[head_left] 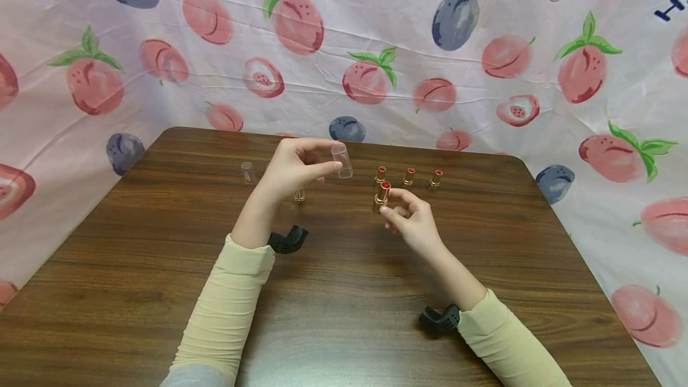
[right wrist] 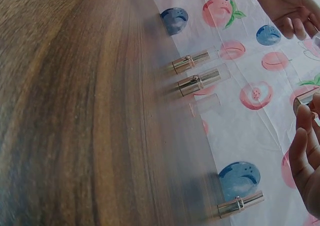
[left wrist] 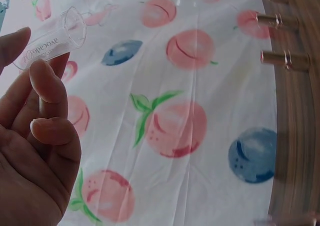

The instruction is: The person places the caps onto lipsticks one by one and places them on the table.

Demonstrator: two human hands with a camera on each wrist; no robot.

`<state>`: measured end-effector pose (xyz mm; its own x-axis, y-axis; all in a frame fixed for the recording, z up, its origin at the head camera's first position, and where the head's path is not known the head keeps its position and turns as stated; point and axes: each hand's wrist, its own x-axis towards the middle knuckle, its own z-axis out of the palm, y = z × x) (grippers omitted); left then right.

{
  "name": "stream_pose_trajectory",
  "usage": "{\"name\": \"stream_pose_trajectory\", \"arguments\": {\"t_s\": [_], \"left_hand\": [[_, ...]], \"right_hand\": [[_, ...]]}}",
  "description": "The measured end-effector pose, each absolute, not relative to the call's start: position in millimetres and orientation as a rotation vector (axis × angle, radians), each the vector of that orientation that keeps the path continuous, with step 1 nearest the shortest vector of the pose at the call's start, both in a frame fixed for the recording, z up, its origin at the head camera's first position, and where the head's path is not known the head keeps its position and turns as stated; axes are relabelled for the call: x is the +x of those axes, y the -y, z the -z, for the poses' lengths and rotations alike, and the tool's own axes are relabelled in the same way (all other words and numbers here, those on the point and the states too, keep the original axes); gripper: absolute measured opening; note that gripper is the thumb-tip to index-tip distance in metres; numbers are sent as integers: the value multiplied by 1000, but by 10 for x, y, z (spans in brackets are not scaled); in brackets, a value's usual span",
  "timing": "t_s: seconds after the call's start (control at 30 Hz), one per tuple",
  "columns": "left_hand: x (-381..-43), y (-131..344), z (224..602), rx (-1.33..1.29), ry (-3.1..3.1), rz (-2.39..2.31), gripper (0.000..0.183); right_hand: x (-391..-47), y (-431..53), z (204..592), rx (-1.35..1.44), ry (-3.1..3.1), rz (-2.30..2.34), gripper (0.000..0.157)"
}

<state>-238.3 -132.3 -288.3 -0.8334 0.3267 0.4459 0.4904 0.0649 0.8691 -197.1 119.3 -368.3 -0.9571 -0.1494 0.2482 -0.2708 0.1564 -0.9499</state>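
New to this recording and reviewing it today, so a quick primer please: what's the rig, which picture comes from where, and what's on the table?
There is no robot here: a person works bare-handed. The big picture looks forward and down from the head; the other two are taken from the left and right wrists.

The left hand pinches a clear cap. The right hand holds an open red lipstick upright.

On the brown wooden table, three more open lipsticks stand behind the right hand. Farther left stands another clear cap. Behind everything hangs a fruit-print cloth.
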Motion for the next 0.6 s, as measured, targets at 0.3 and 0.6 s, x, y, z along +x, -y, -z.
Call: {"name": "stream_pose_trajectory", "arguments": {"t_s": [0.3,0.6], "left_hand": [[-2386,1147,2872,-926,2161,1866,26],[-2381,1067,2879,-927,2175,1890,25]], "right_hand": [[-1968,-1121,3679,451,2323,-1935,27],[-1955,-1043,3683,440,2349,-1927,29]]}}
